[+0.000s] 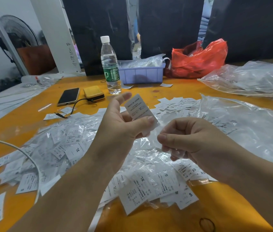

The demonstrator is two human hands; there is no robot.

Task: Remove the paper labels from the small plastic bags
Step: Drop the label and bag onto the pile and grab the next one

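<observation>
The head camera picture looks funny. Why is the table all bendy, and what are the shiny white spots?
In the head view, the wide-angle lens bows the orange table and leaning pillars near the edges; white glare from overhead light sits on the clear plastic bags; the label in the left hand reads sharp, while the small bag in the right hand looks smeary.

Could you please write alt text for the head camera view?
The left hand pinches a paper label while the right hand grips a small clear plastic bag, above an orange table heaped with labels and bags.
</observation>
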